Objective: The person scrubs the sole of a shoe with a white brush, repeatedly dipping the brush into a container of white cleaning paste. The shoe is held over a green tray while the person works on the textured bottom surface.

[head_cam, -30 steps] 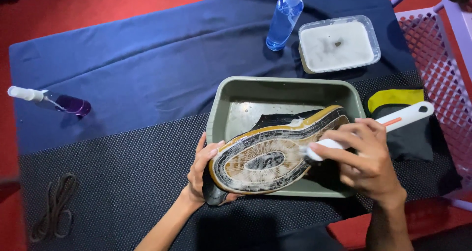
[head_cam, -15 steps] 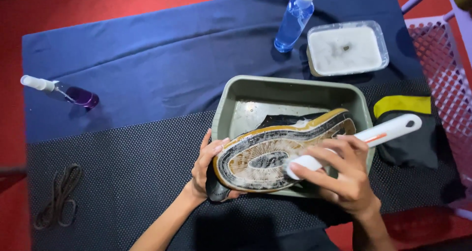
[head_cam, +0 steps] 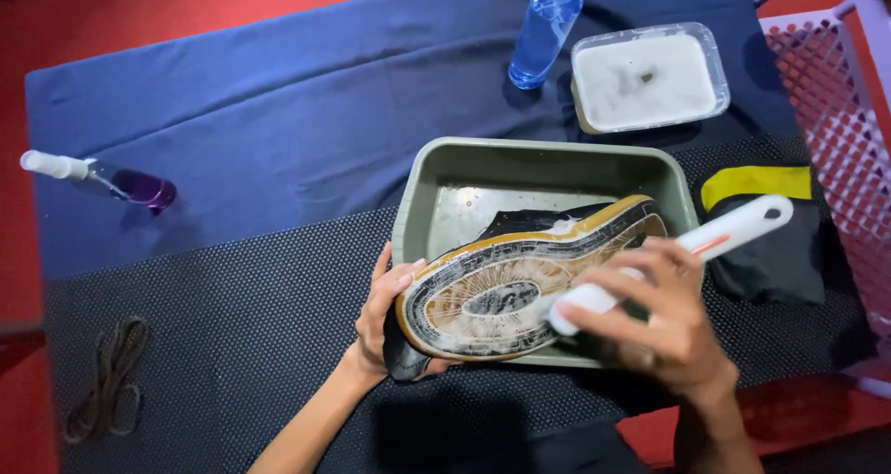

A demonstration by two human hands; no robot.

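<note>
Left hand grip: the left hand (head_cam: pixel 388 314) is cupped around the heel end of the shoe (head_cam: pixel 520 284), fingers curled up over the edge of the sole, thumb side hidden under it.
Right hand grip: the right hand (head_cam: pixel 661 318) is wrapped closed around the white brush (head_cam: pixel 668 260), fingers folded over its shaft; the looped end of the handle sticks out past the knuckles, toward the tray's right rim.
Left arm pose: the forearm comes up from below the tray, wrist bent so the palm faces the shoe.
Right arm pose: the forearm rises from the tray's lower right corner, the hand lying over the front rim, slightly blurred.
Shoe: held sole up and tilted over the grey tray (head_cam: pixel 538 158), heel at the tray's lower left corner, toe toward its right wall; the sole looks wet and foamy.
Brush to shoe: the brush head meets the sole near its middle, just beside the right fingertips; the bristles themselves cannot be seen.
Behind the tray: a blue spray bottle (head_cam: pixel 544 33) and a clear tub of whitish liquid (head_cam: pixel 648 77).
Right of the tray: a yellow and black cloth (head_cam: pixel 770 237), then a pink basket (head_cam: pixel 845 112).
Left of the tray: a purple bottle (head_cam: pixel 102 179) lying on the blue cloth (head_cam: pixel 278 130); brown laces (head_cam: pixel 107 381) farther down on the dark mat (head_cam: pixel 232 344).
</note>
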